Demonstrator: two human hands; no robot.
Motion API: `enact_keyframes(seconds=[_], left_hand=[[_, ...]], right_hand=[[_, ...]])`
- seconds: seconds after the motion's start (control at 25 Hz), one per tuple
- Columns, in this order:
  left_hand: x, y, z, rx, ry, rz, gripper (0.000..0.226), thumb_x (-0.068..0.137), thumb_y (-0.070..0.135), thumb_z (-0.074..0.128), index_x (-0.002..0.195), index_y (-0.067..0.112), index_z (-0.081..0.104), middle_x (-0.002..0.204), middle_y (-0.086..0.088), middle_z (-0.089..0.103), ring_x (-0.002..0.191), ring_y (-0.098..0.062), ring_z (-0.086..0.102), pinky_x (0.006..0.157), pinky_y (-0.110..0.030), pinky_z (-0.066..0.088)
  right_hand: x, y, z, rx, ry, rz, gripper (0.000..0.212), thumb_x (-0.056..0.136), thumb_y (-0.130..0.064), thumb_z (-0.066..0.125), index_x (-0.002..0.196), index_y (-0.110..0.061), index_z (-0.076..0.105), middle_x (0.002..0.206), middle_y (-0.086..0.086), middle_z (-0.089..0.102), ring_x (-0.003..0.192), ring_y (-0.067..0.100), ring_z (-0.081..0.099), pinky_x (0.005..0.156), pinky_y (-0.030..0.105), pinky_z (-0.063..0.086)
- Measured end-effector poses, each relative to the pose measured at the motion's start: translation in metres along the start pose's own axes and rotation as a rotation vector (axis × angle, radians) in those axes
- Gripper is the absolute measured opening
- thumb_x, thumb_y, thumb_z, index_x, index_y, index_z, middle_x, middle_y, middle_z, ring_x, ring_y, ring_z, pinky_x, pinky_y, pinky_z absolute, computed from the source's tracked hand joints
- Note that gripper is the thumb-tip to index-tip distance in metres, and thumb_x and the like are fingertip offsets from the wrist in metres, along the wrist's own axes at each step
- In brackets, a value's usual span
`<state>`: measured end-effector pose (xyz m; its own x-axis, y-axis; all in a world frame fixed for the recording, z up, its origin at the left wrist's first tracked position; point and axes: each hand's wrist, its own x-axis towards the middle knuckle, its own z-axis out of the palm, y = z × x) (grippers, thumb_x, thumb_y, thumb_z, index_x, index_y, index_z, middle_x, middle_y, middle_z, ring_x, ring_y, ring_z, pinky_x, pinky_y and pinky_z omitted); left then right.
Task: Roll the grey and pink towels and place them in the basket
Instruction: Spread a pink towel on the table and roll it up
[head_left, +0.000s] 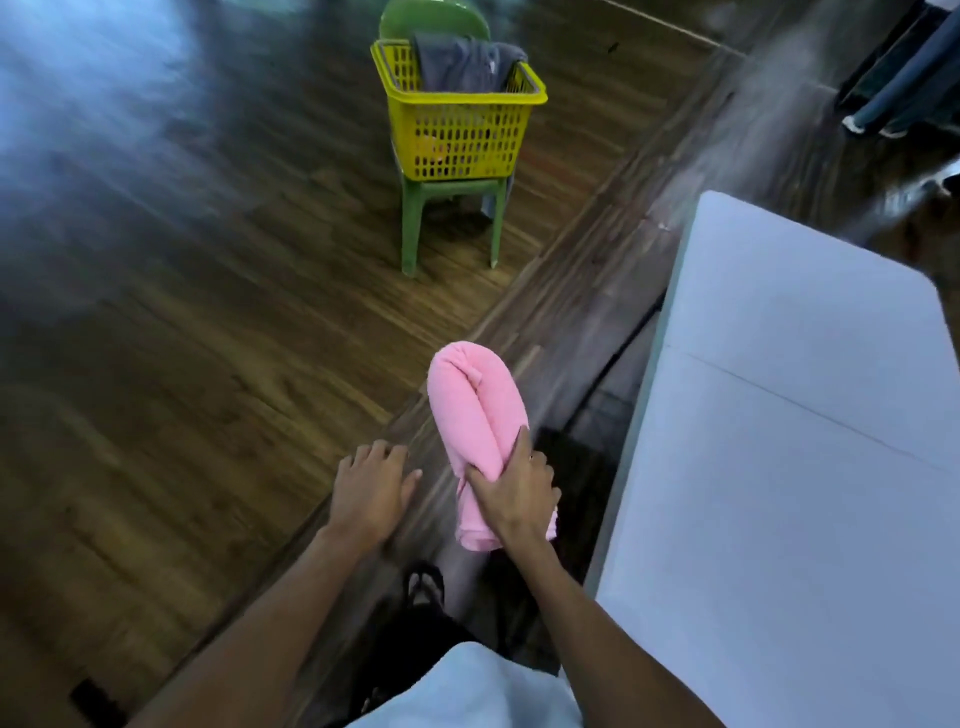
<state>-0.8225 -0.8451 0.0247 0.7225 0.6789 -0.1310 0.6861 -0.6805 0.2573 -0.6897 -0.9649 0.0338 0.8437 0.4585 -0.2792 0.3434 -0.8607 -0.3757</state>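
— What is the person holding?

— A rolled pink towel (475, 415), bent double into a fat loop, gripped low down by the right hand (511, 491). The fingers curl round the roll and the thumb lies up its side. The towel hangs in the air over the wooden floor (182, 338), just left of the white desk (789, 467).

— And the left hand?

— The left hand (371, 486) holds nothing. Its fingers are spread and relaxed, palm down, beside the towel but apart from it.

— Where is the basket?

— The yellow basket (457, 122) stands on the seat of a green plastic chair (449, 208), well ahead of both hands across the floor. A grey towel (467, 62) is already in it, loosely bunched, with a fold draped over the far rim. Something orange shows through the mesh low on the left wall; what it is cannot be told.

— Anything else in view?

— The person's pale shirt (467, 691) fills the bottom edge, with a dark sandal (426, 584) below the arms. At top right hang dark garments (904, 67), blurred. The floor on the left is smeared by motion.
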Motion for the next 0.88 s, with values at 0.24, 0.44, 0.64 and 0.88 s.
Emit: enact_keyframes(seconds=[0.24, 0.44, 0.64, 0.88], left_hand=[[0.157, -0.042, -0.019, -0.014, 0.033, -0.033, 0.037, 0.096, 0.043, 0.047, 0.123, 0.02, 0.058, 0.123, -0.003, 0.06, 0.115, -0.023, 0.054, 0.093, -0.038, 0.042], [0.339, -0.039, -0.051, -0.083, 0.064, -0.069, 0.039, 0.097, 0.042, 0.047, 0.129, 0.021, 0.054, 0.133, -0.001, 0.055, 0.123, -0.02, 0.051, 0.104, -0.038, 0.04], [0.49, -0.039, -0.077, -0.092, 0.103, -0.045, 0.038, 0.097, 0.042, 0.047, 0.128, 0.021, 0.056, 0.13, -0.001, 0.058, 0.12, -0.02, 0.053, 0.101, -0.037, 0.042], [0.7, -0.06, -0.099, -0.084, 0.151, 0.005, 0.035, 0.096, 0.04, 0.048, 0.122, 0.019, 0.059, 0.123, -0.005, 0.06, 0.113, -0.025, 0.055, 0.092, -0.041, 0.046]], right_hand=[[0.141, -0.086, 0.008, 0.036, 0.012, -0.029, 0.091, 0.079, -0.059, 0.059, 0.151, -0.021, 0.017, 0.139, 0.013, 0.048, 0.124, 0.034, 0.047, 0.099, 0.049, 0.039], [0.305, -0.162, -0.021, 0.063, 0.054, -0.091, 0.089, 0.081, -0.062, 0.057, 0.151, -0.022, 0.019, 0.143, 0.012, 0.047, 0.126, 0.032, 0.048, 0.104, 0.049, 0.043], [0.44, -0.223, -0.048, 0.052, 0.087, -0.097, 0.092, 0.077, -0.07, 0.054, 0.15, -0.025, 0.02, 0.143, 0.009, 0.048, 0.124, 0.029, 0.05, 0.103, 0.047, 0.045], [0.62, -0.305, -0.077, 0.115, 0.124, -0.098, 0.096, 0.074, -0.058, 0.064, 0.152, -0.022, 0.02, 0.134, 0.013, 0.051, 0.122, 0.034, 0.049, 0.098, 0.047, 0.043]])
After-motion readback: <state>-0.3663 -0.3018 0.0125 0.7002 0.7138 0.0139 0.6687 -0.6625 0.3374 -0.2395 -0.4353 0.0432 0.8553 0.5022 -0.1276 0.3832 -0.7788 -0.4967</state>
